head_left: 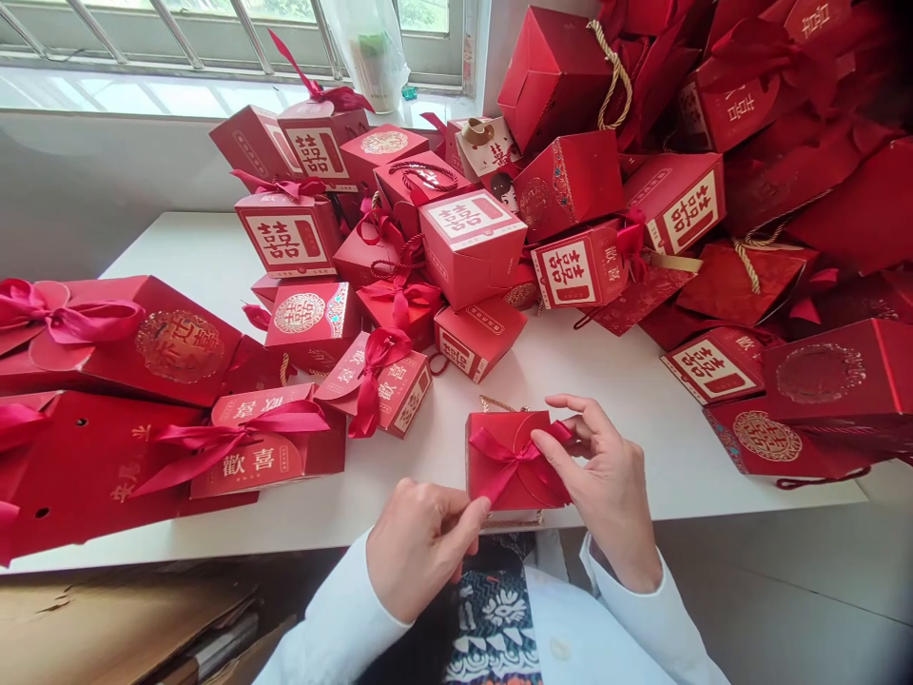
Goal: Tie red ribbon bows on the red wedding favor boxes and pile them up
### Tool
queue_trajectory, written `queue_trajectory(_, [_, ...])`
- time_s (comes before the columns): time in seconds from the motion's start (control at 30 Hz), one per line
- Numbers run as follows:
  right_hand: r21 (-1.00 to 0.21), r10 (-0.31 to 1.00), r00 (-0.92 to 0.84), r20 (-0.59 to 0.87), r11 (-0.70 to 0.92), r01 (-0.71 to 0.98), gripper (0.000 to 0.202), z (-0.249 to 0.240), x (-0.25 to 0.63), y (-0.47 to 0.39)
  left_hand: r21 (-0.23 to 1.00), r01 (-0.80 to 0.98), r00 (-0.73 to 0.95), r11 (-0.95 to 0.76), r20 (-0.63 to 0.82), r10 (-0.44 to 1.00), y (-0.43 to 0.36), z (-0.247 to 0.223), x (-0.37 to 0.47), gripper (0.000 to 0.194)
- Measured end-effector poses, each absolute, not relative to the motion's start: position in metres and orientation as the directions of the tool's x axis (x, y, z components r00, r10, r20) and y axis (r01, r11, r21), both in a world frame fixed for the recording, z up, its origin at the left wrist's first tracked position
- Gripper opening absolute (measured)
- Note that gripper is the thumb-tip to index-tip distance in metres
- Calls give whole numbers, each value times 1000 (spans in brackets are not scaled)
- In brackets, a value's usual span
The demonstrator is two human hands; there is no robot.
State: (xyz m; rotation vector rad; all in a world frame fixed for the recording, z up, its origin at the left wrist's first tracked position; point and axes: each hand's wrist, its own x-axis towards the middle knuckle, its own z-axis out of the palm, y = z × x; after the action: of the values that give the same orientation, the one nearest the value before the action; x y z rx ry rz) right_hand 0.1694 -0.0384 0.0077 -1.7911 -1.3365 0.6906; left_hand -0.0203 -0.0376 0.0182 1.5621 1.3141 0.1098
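A small red gift box [479,428] stands at the table's front edge, directly before me, with a bit of gold cord showing behind it. Across its top lies a pinkish-red ribbon [519,454] tied in a bow. My left hand [426,539] is at the box's lower left corner, thumb and forefinger pinched on a tail of the ribbon. On the other side, my right hand [606,480] holds the bow's right loop between thumb and fingers, with its forefinger lifted over the box.
Many red gift boxes [472,238] are heaped at the back and right of the white table [456,404]. Larger ribboned boxes [178,342] lie at the left. Behind are a barred window [206,29] and a plastic bag [367,57]. Cardboard [106,618] lies below.
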Motion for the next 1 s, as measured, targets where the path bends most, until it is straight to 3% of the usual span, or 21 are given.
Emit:
queue_trajectory(0.1, [-856,952,304,27,-135,498,26,7,173,-34,673,739,442,8,-495,748,-36,20,-18,53])
queue_trajectory(0.3, [-930,953,302,16,-97,354,34,-7,186,-26,567,817,433,-106,-482,762,-26,20,-33,55])
queue_trajectory(0.53, [-991,965,254,-62,-91,100,38,-23,196,-22,729,674,314,-120,-135,940,0,25,-26,38])
queue_trajectory(0.67, [-989,978,179,-106,-122,80,32,-27,195,-20,774,621,351,-121,-136,926,10,15,-12,34])
queue_trajectory(0.77, [-987,969,225,-103,-127,96,28,-31,200,-18,859,512,358,-2,-211,910,11,8,-15,31])
queue_trajectory(0.83, [-988,960,265,-86,-117,103,29,-32,207,-18,868,497,295,9,-179,939,9,7,-21,25])
queue_trajectory(0.93, [-990,969,243,-41,-72,120,31,-30,219,-20,775,585,267,-241,97,959,0,16,-23,27])
queue_trajectory(1.0, [-990,987,159,-34,-54,129,36,-30,226,-21,631,616,424,-471,239,874,-9,23,-15,52])
